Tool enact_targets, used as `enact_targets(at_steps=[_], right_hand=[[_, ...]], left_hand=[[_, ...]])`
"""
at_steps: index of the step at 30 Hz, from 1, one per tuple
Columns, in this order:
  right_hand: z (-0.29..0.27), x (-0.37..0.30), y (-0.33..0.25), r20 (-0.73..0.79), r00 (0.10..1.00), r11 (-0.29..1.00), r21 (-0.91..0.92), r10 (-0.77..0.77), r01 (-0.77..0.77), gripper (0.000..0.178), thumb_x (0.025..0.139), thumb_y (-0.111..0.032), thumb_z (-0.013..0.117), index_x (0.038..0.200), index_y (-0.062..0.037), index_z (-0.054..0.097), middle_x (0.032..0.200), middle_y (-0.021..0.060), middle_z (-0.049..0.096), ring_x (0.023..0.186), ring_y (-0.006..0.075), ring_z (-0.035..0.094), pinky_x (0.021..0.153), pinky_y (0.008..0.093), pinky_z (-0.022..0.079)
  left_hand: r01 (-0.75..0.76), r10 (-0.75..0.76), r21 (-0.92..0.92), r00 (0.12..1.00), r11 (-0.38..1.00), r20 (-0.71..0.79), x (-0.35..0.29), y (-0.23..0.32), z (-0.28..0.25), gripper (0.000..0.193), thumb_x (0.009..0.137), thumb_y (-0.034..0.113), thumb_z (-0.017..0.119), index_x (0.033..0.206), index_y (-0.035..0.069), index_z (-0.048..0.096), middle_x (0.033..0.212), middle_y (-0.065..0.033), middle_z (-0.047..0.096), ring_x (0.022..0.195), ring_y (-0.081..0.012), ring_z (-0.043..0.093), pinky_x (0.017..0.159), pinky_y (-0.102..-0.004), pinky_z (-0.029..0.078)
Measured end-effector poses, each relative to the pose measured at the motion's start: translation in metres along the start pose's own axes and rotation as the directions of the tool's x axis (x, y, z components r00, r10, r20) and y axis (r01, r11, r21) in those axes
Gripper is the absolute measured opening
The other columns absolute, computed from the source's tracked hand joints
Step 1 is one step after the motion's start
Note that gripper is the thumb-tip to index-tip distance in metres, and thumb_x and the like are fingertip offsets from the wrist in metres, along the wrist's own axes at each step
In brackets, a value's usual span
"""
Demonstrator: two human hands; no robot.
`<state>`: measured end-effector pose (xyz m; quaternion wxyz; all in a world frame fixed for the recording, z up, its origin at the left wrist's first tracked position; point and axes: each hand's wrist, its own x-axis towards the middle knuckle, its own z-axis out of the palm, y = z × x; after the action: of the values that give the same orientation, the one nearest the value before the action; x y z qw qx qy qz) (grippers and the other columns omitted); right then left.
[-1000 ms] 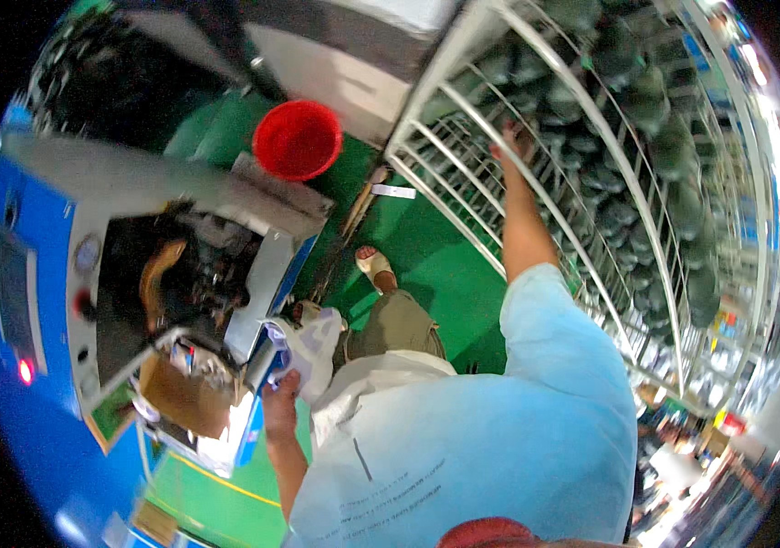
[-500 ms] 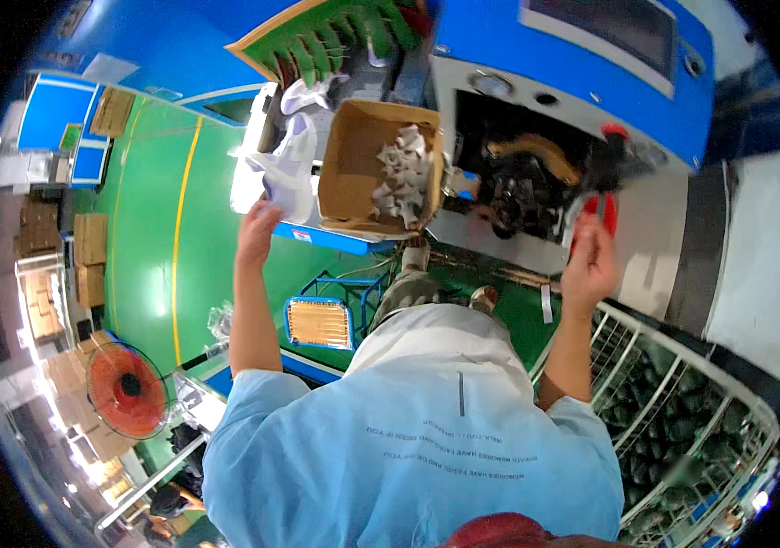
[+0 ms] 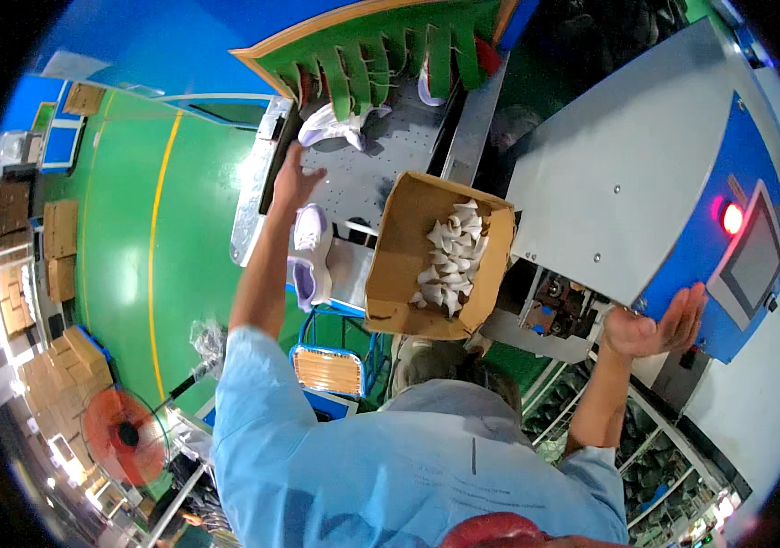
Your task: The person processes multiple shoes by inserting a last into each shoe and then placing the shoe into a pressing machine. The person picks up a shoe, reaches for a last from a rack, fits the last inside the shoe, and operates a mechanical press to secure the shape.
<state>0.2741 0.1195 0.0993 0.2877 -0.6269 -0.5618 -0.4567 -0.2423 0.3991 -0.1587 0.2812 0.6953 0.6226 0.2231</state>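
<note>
My left hand reaches forward over the edge of the conveyor, its thumb spread from its fingers and nothing in it. Close to its fingertips lies a white-and-lilac shoe on the perforated grey conveyor bed. A second pale lilac shoe rests nearer me, beside my left forearm. My right hand is at the lower edge of the machine's blue front panel, fingers stretched out and holding nothing. Whether its fingertips touch the panel cannot be made out.
An open cardboard box holding crumpled white pieces stands between my arms. Green strips hang over a tunnel opening with another shoe under them. A red lamp glows on the machine. A stool and a wire cart stand close by.
My left hand has come off the nearer shoe and moved forward. My right hand has left a red part and is now at the blue panel. The view has shifted.
</note>
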Motion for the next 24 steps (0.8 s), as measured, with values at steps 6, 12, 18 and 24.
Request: enact_targets(at_steps=[6, 12, 18, 24], right_hand=[[-0.005, -0.005, 0.009, 0.099, 0.991, 0.987, -0.125, -0.085, 0.097, 0.089, 0.084, -0.069, 0.068, 0.137, 0.0003, 0.05, 0.136, 0.0215, 0.057, 0.125, 0.0396, 0.056, 0.108, 0.0528, 0.041], [0.0, 0.008, -0.006, 0.043, 0.997, 0.991, -0.111, -0.063, 0.067, 0.054, 0.107, -0.037, 0.025, 0.13, 0.001, 0.057, 0.134, 0.0232, 0.061, 0.122, 0.0405, 0.059, 0.106, 0.0523, 0.038], [-0.034, 0.019, -0.025, 0.306, 0.94, 0.987, -0.011, 0.153, -0.157, 0.05, 0.105, -0.027, 0.04, 0.142, 0.0042, 0.05, 0.147, 0.0237, 0.052, 0.14, 0.0391, 0.045, 0.116, 0.0521, 0.028], [-0.082, -0.012, -0.151, 0.714, 0.647, -0.17, 0.696, 0.267, -0.698, 0.083, 0.09, -0.022, 0.07, 0.158, -0.0024, 0.026, 0.156, 0.0201, 0.035, 0.146, 0.0337, 0.034, 0.12, 0.0471, 0.027]], left_hand=[[0.316, -0.311, 0.259, 0.948, 0.913, -0.062, 0.108, -0.018, 0.094, 0.088, 0.064, 0.03, 0.091, 0.135, 0.001, 0.048, 0.14, -0.0223, 0.049, 0.126, -0.0416, 0.052, 0.104, -0.0452, 0.049], [0.444, -0.457, 0.116, 0.879, 0.888, 0.134, 0.049, 0.03, 0.1, 0.052, 0.077, 0.035, 0.083, 0.108, 0.0, 0.062, 0.101, -0.0195, 0.071, 0.096, -0.0352, 0.07, 0.08, -0.0432, 0.055], [0.587, -0.175, -0.78, 0.809, 0.216, 0.561, -0.054, 0.094, 0.037, 0.055, 0.082, 0.035, 0.079, 0.124, 0.004, 0.062, 0.111, -0.009, 0.07, 0.103, -0.0209, 0.069, 0.083, -0.037, 0.057], [0.825, 0.328, -0.523, 0.565, -0.215, 0.757, -0.264, 0.195, 0.003, 0.068, 0.08, 0.032, 0.079, 0.138, 0.005, 0.055, 0.126, -0.0113, 0.067, 0.113, -0.029, 0.066, 0.099, -0.046, 0.053]])
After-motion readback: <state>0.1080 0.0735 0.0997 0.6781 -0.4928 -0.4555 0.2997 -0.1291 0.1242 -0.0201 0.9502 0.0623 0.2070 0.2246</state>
